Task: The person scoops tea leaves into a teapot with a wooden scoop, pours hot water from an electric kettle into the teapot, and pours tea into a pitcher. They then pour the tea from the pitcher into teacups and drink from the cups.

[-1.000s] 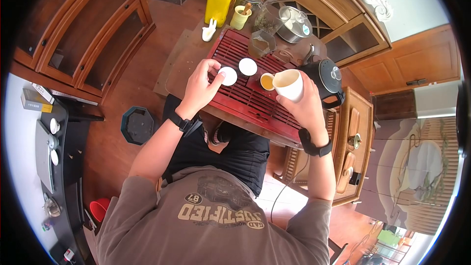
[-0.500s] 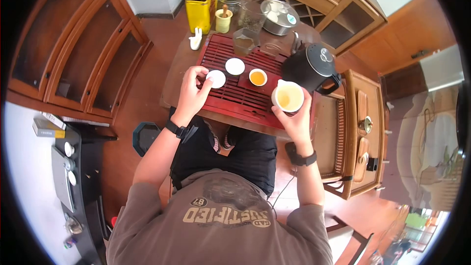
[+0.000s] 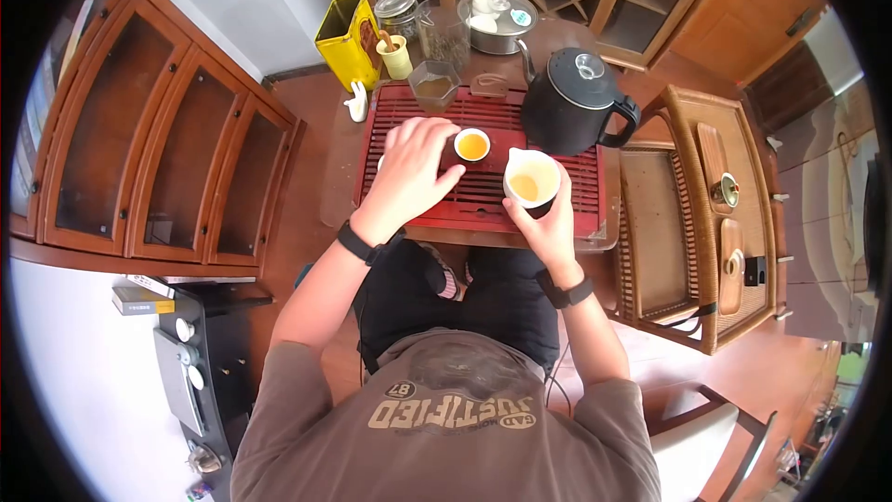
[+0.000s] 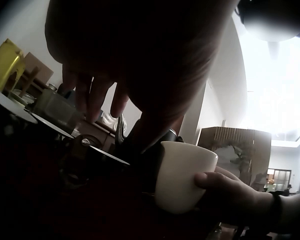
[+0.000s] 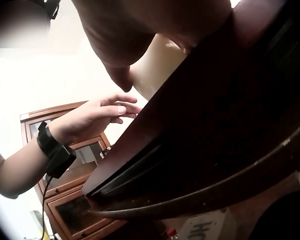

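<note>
My right hand point(image 3: 548, 224) grips a white pitcher point(image 3: 531, 178) with pale yellow liquid inside, upright above the front right of the red slatted tray point(image 3: 432, 216). Beside the small cup of amber tea point(image 3: 473, 145), my left hand point(image 3: 409, 164) hovers over the tray with its fingers spread and slightly bent; whether a fingertip touches the cup cannot be told. That hand covers most of the white cups at the left. In the left wrist view the pitcher point(image 4: 184, 175) stands right of the hanging fingers point(image 4: 94, 97).
A black kettle point(image 3: 573, 102) stands at the tray's right rear. Behind the tray are a glass vessel point(image 3: 434, 85), a steel pot point(image 3: 498, 23), a yellow tin point(image 3: 349, 43) and a small white figure point(image 3: 357, 102). A rattan cart point(image 3: 710, 316) is at the right.
My left hand has left the white cup at the left and moved right to the tea-filled cup. The pitcher, tilted at that cup's rim a second ago, is upright and away from it.
</note>
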`<state>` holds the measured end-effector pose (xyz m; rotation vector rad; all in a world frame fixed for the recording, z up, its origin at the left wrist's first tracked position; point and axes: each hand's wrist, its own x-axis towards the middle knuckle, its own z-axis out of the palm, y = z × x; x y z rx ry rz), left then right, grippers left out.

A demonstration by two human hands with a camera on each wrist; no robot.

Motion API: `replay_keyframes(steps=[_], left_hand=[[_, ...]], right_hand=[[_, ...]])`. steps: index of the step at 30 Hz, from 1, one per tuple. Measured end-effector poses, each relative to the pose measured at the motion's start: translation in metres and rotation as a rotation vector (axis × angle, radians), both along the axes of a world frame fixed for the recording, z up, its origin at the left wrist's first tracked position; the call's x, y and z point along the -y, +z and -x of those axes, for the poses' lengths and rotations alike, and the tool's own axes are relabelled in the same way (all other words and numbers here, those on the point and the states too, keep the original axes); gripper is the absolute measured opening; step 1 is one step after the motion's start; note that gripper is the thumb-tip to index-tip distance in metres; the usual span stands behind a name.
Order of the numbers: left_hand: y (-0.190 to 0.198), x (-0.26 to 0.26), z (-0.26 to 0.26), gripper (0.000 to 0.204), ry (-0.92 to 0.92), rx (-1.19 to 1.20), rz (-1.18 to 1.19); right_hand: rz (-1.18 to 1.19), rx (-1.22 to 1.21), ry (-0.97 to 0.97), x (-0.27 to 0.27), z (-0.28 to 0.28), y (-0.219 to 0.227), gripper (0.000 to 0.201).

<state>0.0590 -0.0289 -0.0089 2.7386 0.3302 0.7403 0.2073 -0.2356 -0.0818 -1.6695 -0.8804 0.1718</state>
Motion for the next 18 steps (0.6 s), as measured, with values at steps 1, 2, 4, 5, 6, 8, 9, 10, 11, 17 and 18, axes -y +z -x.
replay_keyframes(steps=[1,2,4,5,6,8,9,10,11,17,18], left_hand=[[0.0,-0.001,-0.007,0.056,-0.029,-0.031,-0.036],[0.0,-0.002,-0.014,0.058,-0.058,-0.061,-0.071],[-0.004,-0.002,-0.027,0.06,-0.067,-0.086,-0.092],[-0.006,-0.002,-0.031,0.061,-0.074,-0.105,-0.106],[-0.007,-0.003,-0.035,0.061,-0.078,-0.109,-0.111],[-0.008,-0.003,-0.041,0.064,-0.052,-0.195,-0.164],[-0.009,-0.004,-0.043,0.064,-0.057,-0.199,-0.168],[-0.01,-0.005,-0.044,0.064,-0.064,-0.203,-0.172],[-0.01,-0.006,-0.045,0.064,-0.07,-0.207,-0.176],[-0.01,-0.01,-0.053,0.062,-0.058,-0.149,-0.213],[-0.011,-0.011,-0.054,0.062,-0.057,-0.15,-0.213]], right_hand=[[-0.01,-0.006,-0.001,0.0,0.0,0.001,0.083],[-0.002,0.018,0.004,0.0,0.0,0.004,0.083],[0.0,0.036,0.007,0.0,-0.001,0.002,0.084],[0.007,0.069,-0.005,0.0,-0.003,-0.004,0.085],[0.015,0.103,-0.018,0.0,-0.004,-0.007,0.087],[0.024,0.103,-0.023,0.001,-0.004,-0.006,0.088],[0.037,0.108,-0.023,0.002,-0.003,-0.006,0.09],[0.034,0.103,-0.028,0.002,-0.003,-0.005,0.09],[0.043,0.118,-0.031,0.002,-0.003,-0.005,0.09],[0.056,0.149,-0.04,0.004,-0.002,-0.003,0.091],[0.055,0.164,-0.041,0.004,-0.003,-0.003,0.091]])
